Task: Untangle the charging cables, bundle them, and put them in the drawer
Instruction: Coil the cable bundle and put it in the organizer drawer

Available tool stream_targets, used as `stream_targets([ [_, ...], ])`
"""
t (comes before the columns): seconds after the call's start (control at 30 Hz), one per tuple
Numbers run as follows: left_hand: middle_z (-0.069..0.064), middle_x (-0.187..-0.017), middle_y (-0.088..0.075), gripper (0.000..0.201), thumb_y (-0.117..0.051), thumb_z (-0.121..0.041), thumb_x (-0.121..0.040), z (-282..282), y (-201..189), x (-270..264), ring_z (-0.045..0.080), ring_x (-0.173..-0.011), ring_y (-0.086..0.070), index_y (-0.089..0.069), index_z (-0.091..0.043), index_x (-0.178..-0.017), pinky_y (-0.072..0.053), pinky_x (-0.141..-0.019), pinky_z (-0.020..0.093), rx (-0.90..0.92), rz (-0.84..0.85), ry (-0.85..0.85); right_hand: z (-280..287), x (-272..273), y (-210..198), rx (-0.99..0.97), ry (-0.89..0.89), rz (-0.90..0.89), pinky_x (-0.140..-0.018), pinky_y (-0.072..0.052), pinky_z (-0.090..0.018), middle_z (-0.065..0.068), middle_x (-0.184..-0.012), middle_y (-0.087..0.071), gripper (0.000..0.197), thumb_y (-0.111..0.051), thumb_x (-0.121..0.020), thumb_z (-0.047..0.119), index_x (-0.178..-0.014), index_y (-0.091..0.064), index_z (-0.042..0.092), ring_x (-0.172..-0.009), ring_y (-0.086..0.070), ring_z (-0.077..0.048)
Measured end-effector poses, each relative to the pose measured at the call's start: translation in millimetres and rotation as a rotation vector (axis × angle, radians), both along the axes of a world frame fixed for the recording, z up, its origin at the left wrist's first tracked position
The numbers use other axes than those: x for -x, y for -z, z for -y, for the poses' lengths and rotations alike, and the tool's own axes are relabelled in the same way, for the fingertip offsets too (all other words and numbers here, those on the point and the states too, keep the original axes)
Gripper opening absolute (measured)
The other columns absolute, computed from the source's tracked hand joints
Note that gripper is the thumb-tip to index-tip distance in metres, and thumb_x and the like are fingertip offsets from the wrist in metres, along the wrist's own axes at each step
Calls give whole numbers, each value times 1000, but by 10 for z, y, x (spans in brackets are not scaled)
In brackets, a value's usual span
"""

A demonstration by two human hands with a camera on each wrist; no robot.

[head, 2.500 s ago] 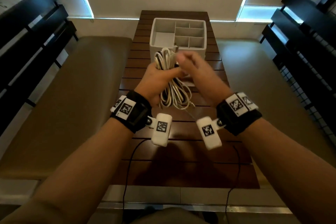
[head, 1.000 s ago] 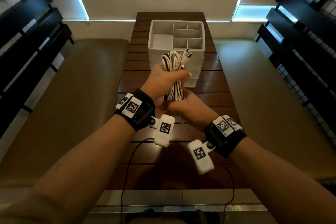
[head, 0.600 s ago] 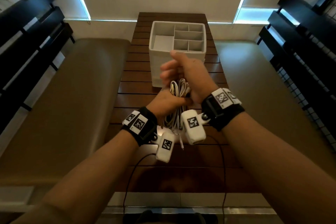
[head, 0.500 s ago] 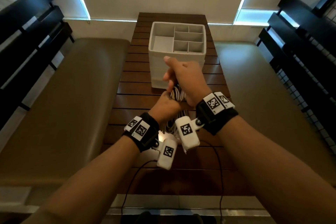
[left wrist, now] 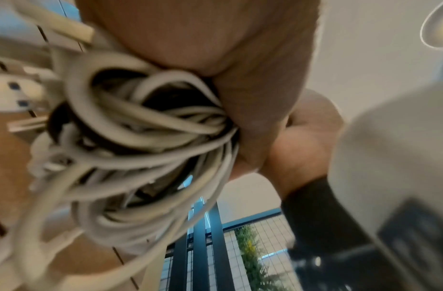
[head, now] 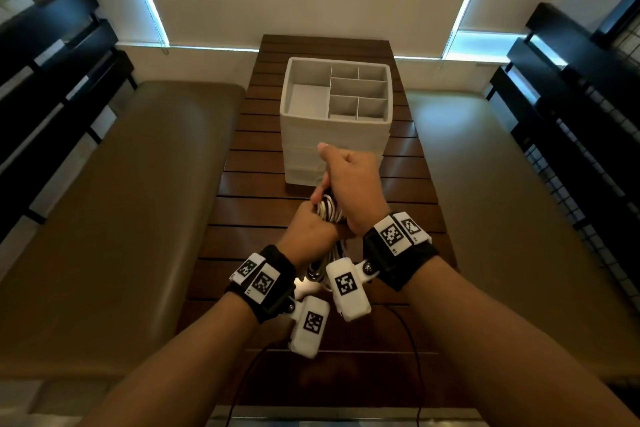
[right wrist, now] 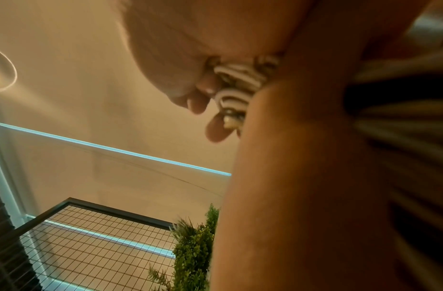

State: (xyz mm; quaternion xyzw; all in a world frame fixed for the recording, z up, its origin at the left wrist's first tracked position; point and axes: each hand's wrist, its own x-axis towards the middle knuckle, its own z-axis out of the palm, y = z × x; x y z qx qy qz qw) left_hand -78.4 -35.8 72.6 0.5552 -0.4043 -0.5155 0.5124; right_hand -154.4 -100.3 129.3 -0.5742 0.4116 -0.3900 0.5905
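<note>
Head view: cables [head: 328,213] coiled into a bundle held over tabletop [head: 242,218], left hand [head: 310,236] & right hand [head: 353,189] each w/ grip curled tight round it; drawer unit [head: 332,152] looks closed, stowing not yet done.

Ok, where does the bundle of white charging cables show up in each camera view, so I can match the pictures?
Head: the bundle of white charging cables sits at centre, between the left hand and right hand, in front of the white drawer organiser.
Left wrist: it fills the left and centre as coiled loops.
Right wrist: a few loops show at upper centre, pinched between the fingers.
Shared landmark: the right hand's grip on the cables.
</note>
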Motion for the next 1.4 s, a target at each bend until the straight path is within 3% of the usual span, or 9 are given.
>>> stream_targets([
  [0.13,7,-86,-74,18,-79,6,-83,192,-3,-273,16,-79,-71,-74,-2,-98,-58,-74,28,-16,98,-79,245,-26,-10,-79,-19,81,-69,-61,-39,-17,-64,-64,42,-55,-107,27,-80,-68,-1,-66,-68,-30],
  [0.33,10,-83,-70,30,-83,2,-81,721,33,-934,22,-76,-70,-66,-4,-105,-61,-78,37,-22,26,-356,1029,201,396,-32,415,-139,-77,-56,-43,-5,-94,-68,3,-62,-93,20,-94,-64,20,-88,-64,-24],
  [0.53,4,-77,-71,65,-85,1,-78,1129,183,-1459,25,-73,-71,-59,-3,-137,-62,-70,37,-103,-27,-369,1522,412,572,-133,293,-192,-107,-49,-45,-2,-150,-47,51,-56,-103,31,-153,-43,25,-133,-50,-21],
  [0.7,7,-82,-69,36,-83,2,-79,1153,211,-1525,24,-72,-69,-70,-20,-105,-64,-72,38,-183,8,-216,1491,379,456,-144,108,-101,-78,-58,-26,4,-125,-70,25,-45,-108,35,-119,-66,45,-114,-68,-11],
  [0.83,-2,-73,-68,55,-79,6,-83,1017,227,-1424,13,-64,-68,-62,-4,-133,-58,-61,25,-153,73,-253,1397,426,500,-95,83,-150,-90,-58,-29,6,-124,-69,28,-40,-111,34,-126,-62,43,-117,-66,-15],
  [0.93,-1,-72,-66,38,-80,4,-82,836,285,-1335,13,-65,-67,-69,-7,-117,-57,-72,32,-133,79,-255,1305,490,576,-65,102,-178,-98,-57,-34,8,-122,-69,30,-38,-112,35,-129,-62,39,-117,-66,-14],
  [1.17,-6,-76,-67,83,-75,9,-85,393,346,-1037,15,-68,-66,-47,-28,-154,-62,-70,32,-42,-6,-263,971,646,627,-57,152,-173,-68,-54,-14,13,-106,-65,30,-33,-114,25,-115,-60,41,-96,-64,-1],
  [1.3,1,-80,-64,70,-76,5,-86,258,353,-987,17,-70,-67,-53,-13,-150,-62,-71,33,-78,-50,-253,819,730,707,-45,188,-139,-91,-59,-30,6,-118,-69,35,-35,-113,30,-131,-65,31,-108,-67,-9],
  [1.4,-1,-81,-66,74,-73,7,-87,204,368,-953,20,-72,-66,-55,-30,-148,-62,-79,43,-49,-96,-278,712,790,767,-49,182,-132,-97,-60,-37,3,-126,-70,38,-37,-110,32,-137,-64,27,-114,-68,-13],
])
